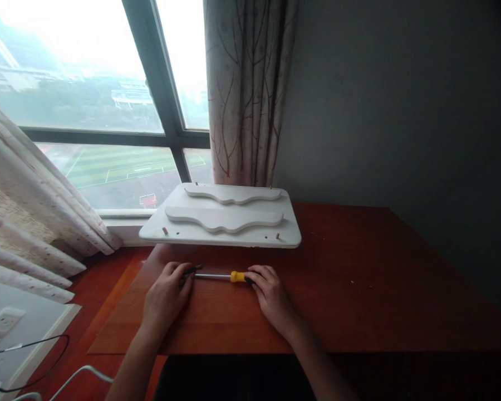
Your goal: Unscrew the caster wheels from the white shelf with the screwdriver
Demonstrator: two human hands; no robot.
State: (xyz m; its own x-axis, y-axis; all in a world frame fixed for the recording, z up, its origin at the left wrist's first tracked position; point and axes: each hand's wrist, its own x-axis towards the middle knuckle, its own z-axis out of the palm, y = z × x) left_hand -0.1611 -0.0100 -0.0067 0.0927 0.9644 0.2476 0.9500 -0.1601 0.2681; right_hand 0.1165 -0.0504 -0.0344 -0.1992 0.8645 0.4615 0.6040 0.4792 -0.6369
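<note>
A screwdriver (237, 277) with a yellow and black handle and a metal shaft lies sideways low over the reddish-brown table (234, 328). My right hand (271, 295) has its fingers closed on the handle's black end. At the tip end, my left hand (167, 292) pinches something small and dark; its exact shape is partly hidden by the fingers. Beyond both hands sits a white board (229, 236) with rounded corners. Two wavy white strips, the nearer one (225, 220) and the farther one (234, 194), are on its top, and small wooden pegs stick up near its corners.
Tiny light bits (352, 282) are scattered on the table's right half. A window and a patterned curtain (246, 94) stand behind the board, with another curtain (33, 223) at the left. Cables (83, 370) and a wall socket (6, 322) are at the lower left.
</note>
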